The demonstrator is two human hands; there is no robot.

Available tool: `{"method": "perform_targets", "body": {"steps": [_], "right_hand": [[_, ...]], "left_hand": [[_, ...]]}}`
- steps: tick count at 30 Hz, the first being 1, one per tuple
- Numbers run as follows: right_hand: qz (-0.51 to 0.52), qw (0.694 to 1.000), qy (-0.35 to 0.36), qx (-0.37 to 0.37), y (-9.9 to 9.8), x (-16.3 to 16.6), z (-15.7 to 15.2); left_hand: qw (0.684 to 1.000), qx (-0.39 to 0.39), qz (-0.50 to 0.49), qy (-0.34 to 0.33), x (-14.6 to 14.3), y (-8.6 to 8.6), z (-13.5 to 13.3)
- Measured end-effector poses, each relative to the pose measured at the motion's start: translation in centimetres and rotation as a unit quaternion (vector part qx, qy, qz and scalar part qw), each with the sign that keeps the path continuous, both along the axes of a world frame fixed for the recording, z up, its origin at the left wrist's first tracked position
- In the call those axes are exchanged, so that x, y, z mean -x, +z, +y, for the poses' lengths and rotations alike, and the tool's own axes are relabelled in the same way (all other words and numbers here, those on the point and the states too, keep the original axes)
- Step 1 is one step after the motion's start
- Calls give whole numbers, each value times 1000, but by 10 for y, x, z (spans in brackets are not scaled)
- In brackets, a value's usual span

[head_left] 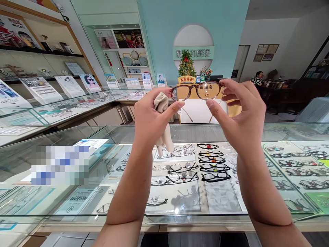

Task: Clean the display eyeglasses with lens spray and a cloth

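Note:
A pair of eyeglasses [194,88] with a reddish-brown frame and clear lenses is raised at eye level, its temple arms pointing away and down. My left hand [154,113] pinches the frame at its left end. A pale cleaning cloth [161,103] is tucked in the same hand, and its loose end hangs below the palm. At the other end, the fingers and thumb of my right hand [239,106] grip the rim near the hinge. Both hands are above the glass display case [177,214].
Rows of eyeglass frames [214,167] lie inside the display case. A pixelated sheet [60,164] rests on the glass at left. Further counters with standing cards [66,85] run along the left. A leafy plant [187,65] stands at the back counter; a person [257,79] sits far right.

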State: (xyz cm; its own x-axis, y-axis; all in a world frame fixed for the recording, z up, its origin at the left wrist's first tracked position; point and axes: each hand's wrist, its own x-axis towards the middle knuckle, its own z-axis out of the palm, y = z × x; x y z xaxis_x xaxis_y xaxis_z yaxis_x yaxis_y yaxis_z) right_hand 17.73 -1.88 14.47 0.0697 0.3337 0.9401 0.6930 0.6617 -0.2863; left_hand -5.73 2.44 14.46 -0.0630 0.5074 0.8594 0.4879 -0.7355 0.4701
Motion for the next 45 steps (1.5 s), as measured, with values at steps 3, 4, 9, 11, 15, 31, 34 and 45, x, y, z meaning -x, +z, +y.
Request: {"method": "perform_targets", "body": {"steps": [3, 4, 9, 11, 15, 31, 34, 45], "right_hand": [[5, 1000, 12, 0, 0, 0, 1], [6, 1000, 15, 2, -1, -1, 2], [5, 1000, 22, 16, -2, -3, 5], [4, 1000, 19, 17, -2, -3, 4], [5, 1000, 17, 19, -1, -2, 2], [3, 999, 23, 35, -1, -3, 3], [-3, 999, 23, 49, 0, -4, 1], [-21, 997, 49, 57, -4, -6, 4]], "left_hand": [[1000, -3, 7, 0, 1, 0, -1], [1000, -8, 8, 3, 1, 0, -1], [999, -30, 8, 19, 1, 0, -1], [999, -30, 9, 20, 1, -1, -1], [999, -24, 6, 21, 0, 0, -2], [999, -40, 7, 19, 1, -2, -1], [997, -74, 0, 19, 2, -4, 5], [990, -140, 0, -29, 9, -9, 20]]}}
